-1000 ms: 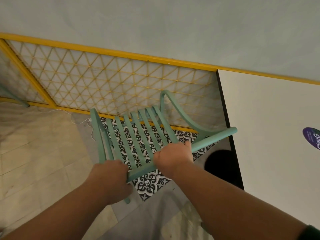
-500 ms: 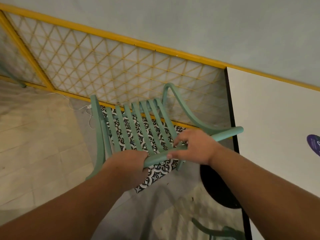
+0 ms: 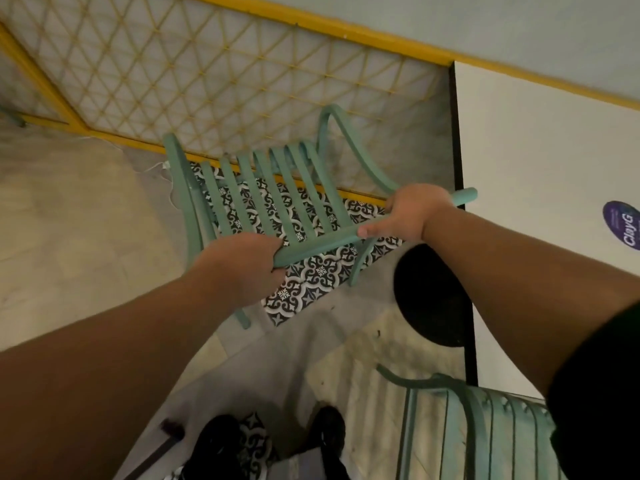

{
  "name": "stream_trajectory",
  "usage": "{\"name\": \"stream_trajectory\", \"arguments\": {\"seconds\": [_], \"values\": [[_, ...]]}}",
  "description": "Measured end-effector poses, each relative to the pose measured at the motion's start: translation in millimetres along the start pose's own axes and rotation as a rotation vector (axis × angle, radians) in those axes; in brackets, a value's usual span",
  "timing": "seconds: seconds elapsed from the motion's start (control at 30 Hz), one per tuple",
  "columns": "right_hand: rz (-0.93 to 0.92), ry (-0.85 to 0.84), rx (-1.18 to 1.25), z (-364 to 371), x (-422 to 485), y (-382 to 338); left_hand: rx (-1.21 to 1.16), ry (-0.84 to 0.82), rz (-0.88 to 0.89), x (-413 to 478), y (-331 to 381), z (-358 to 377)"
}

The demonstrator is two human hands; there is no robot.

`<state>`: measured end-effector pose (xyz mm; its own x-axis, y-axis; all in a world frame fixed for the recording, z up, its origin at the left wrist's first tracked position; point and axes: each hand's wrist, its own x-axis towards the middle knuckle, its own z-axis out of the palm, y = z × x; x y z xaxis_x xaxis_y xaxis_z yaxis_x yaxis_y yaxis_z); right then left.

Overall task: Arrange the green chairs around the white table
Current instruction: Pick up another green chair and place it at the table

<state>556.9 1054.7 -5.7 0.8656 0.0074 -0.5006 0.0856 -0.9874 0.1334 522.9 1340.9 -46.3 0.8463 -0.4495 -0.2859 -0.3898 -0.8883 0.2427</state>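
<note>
Hands clasp slatted green chair's rounded top rail.

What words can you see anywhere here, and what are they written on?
"ClayG", in white letters on the round purple sticker on the white table; the sticker is cut off by the picture's edge, so the word may go on.
A line of smaller print on the same sticker is too small to read.
Nothing else here carries any writing that can be read.
</note>
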Motion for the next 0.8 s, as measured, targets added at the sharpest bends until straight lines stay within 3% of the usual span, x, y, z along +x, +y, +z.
{"name": "stream_trajectory", "arguments": {"seconds": [0.8], "values": [[0.110, 0.011, 0.132, 17, -34, -69, 0.249, -0.070, 0.107, -7, -82, -29]]}}
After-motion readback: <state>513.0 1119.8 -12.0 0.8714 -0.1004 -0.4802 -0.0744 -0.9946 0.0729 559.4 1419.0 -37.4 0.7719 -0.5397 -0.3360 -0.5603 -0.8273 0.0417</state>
